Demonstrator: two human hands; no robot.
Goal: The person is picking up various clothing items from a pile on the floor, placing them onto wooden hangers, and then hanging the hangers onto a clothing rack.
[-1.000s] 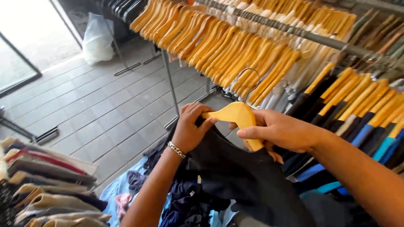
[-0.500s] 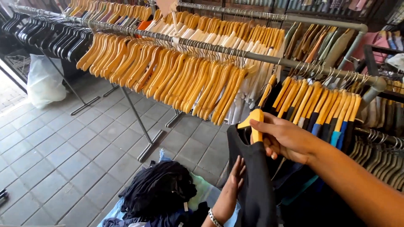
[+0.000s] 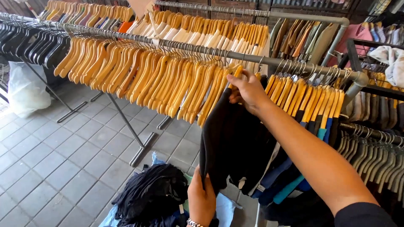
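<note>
A white plastic bag (image 3: 25,90), full and knotted, stands on the tiled floor at far left under the black hangers. A small white tag (image 3: 181,209) shows on the dark clothes pile below.

The right hand (image 3: 248,90) is now raised to the metal rail (image 3: 235,52), where a second ago it held the wooden hanger (image 3: 236,72) low in front of the body, away from the rack. The hanger sits up among the row of empty wooden hangers, its hook at the rail. The black garment (image 3: 229,143) now hangs full length below it instead of lying bunched under both hands. The left hand (image 3: 201,199) has left the hanger's shoulder and dropped to the garment's lower edge, gripping the cloth there, above the pile of dark clothes (image 3: 151,193).
</note>
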